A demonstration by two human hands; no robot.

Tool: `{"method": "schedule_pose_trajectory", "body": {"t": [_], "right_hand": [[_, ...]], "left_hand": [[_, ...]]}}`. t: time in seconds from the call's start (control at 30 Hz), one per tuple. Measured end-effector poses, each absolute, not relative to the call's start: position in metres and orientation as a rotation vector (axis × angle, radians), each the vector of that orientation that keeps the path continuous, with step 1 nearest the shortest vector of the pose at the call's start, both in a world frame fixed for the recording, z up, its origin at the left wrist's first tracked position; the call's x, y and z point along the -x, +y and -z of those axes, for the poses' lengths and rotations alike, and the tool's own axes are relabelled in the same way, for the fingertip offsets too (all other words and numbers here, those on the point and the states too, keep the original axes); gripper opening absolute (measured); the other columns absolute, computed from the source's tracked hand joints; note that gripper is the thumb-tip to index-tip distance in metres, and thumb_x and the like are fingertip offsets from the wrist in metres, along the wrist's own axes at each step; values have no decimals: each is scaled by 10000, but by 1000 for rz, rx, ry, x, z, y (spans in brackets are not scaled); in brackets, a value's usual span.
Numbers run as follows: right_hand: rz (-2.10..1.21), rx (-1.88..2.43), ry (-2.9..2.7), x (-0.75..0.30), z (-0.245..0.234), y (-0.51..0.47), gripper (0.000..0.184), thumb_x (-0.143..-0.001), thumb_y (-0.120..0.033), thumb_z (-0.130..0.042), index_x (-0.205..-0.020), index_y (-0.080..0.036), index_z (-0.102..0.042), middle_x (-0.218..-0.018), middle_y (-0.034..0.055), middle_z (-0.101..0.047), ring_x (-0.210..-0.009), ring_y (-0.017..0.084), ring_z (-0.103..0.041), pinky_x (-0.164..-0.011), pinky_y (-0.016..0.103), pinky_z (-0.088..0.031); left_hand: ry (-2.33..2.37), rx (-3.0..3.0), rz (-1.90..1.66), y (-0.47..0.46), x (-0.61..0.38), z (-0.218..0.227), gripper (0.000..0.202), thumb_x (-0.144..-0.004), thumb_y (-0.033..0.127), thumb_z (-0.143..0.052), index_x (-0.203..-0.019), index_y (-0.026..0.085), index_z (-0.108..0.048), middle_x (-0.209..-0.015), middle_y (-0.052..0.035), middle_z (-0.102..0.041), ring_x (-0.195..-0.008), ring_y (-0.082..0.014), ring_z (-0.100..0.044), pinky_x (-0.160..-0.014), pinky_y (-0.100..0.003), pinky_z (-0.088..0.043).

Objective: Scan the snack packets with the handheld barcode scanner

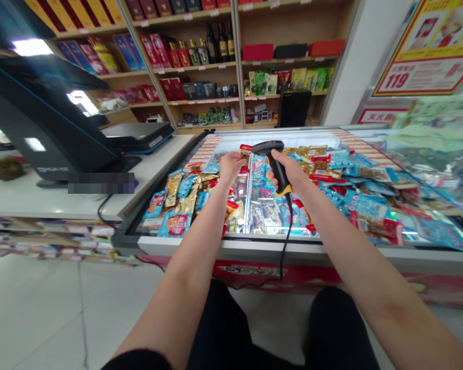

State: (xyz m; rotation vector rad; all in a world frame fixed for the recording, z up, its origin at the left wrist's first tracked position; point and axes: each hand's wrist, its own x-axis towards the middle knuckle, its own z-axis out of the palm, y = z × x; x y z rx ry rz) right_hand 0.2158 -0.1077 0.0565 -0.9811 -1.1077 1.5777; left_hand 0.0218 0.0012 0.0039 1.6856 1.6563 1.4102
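In my right hand (287,172) is a black and yellow barcode scanner (278,168), its head turned to the left and its cord running down over the freezer edge. My left hand (231,165) pinches a small red and gold snack packet (246,150) just left of the scanner head. Beneath both hands lies a chest freezer (266,245) with a glass top. Piles of blue, red and gold snack packets (364,203) lie on the glass to the right, with a smaller pile (177,205) on the left.
To the left, a black checkout scale (61,118) stands on a white counter (154,169). Shelves (200,67) with boxes and bottles line the back. A yellow and red price poster (428,51) hangs at the right. The scanner cord (281,257) loops down the freezer front.
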Motion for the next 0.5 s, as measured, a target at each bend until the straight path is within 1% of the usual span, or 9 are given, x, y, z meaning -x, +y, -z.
{"method": "schedule_pose_trajectory", "body": {"t": [0.17,0.33,0.5], "right_hand": [[-1566,975,-1099,-219,-61,-117,339,-948,-511,-531,-824,-197,-562,-524,-20,-545,-355,98,-480,-316,213,-389],[-1543,995,-1104,-224,-65,-123,351,-941,-512,-543,-797,-192,-563,-518,-20,-546,-348,102,-485,-315,221,-399],[-1496,1029,-1057,-238,-67,-127,362,-949,-508,-531,-765,-197,-538,-503,-15,-545,-344,101,-477,-314,215,-394]], "left_hand": [[1677,-1718,-1389,-7,-30,-9,203,-688,206,-696,-886,165,-678,-937,-64,-758,-908,-196,-706,-837,-275,-520],[1644,-1708,-1383,-22,-38,-17,166,-683,194,-706,-842,159,-673,-906,-65,-756,-862,-189,-701,-790,-259,-516],[1585,-1629,-1380,-24,-56,-18,131,-671,205,-724,-777,158,-661,-814,-40,-732,-796,-176,-686,-752,-259,-511]]}}
